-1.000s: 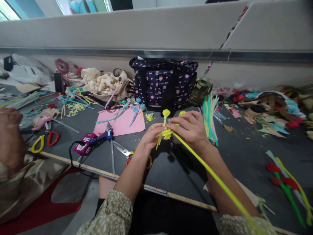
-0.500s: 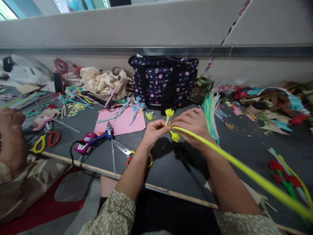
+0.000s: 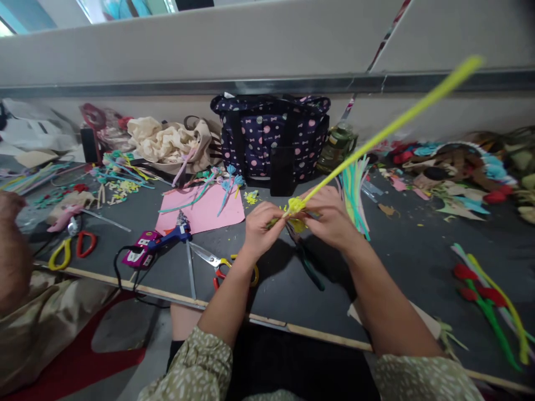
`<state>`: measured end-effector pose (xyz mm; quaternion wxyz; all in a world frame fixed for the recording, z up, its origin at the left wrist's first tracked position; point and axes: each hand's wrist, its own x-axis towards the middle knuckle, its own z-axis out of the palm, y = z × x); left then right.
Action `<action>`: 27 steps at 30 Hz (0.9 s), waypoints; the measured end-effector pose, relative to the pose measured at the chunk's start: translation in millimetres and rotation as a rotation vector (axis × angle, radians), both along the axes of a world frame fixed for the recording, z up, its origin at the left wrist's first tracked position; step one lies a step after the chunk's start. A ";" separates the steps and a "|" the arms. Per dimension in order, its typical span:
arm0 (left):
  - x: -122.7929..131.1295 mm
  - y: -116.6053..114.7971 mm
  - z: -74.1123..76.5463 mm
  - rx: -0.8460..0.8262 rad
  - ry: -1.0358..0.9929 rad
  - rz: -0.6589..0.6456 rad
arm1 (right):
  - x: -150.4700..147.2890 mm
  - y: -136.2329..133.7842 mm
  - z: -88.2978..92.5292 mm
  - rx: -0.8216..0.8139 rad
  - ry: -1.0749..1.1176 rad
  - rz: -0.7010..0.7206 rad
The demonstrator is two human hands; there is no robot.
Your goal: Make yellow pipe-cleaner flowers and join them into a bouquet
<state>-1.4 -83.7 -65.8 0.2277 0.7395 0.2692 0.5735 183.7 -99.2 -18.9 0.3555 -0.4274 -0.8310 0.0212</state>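
My left hand (image 3: 264, 229) pinches a small yellow flower (image 3: 296, 205) made of fuzzy stem, just above the dark table. Closed beside it, my right hand (image 3: 332, 216) grips a long yellow pipe cleaner (image 3: 388, 136), whose free end rises to the upper right. Below my hands lie pliers with dark green handles (image 3: 310, 268). Another bit of yellow shows under the fingers, partly hidden. Left of my left forearm rest scissors with yellow and red handles (image 3: 221, 268). A bundle of green, yellow and white pipe cleaners (image 3: 353, 192) is just beyond my right hand.
A blue glue gun (image 3: 173, 236) sits by a purple box (image 3: 142, 250) near pink paper (image 3: 200, 209). A patterned bag (image 3: 267, 136) and a phone (image 3: 282, 171) stand behind. Red flowers (image 3: 480, 289) lie at right. Another person's arm (image 3: 14, 250) is at far left.
The long pipe cleaner has swung from the lower right up to the upper right. The flower has tipped from upright to between my fingers, and the pliers now show more clearly.
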 end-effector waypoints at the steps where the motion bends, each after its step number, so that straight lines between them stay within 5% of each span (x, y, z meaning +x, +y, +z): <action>1: -0.1 -0.6 -0.7 0.010 0.015 0.008 | 0.4 0.1 -0.4 -0.018 0.017 0.003; 6: 0.0 -6.2 0.3 -0.151 0.034 0.036 | 0.1 2.0 -3.2 -0.038 0.041 0.043; 11: 4.3 -7.6 3.0 -0.428 -0.169 -0.012 | 0.1 1.3 -0.7 -0.015 0.048 -0.022; 20: 2.8 4.2 -2.7 -1.034 -0.648 -0.352 | 26.1 -4.6 14.2 0.040 0.511 -0.228; 27: -2.4 5.2 -4.6 -1.321 -0.746 -0.745 | 5.7 0.4 2.3 0.073 0.292 -0.044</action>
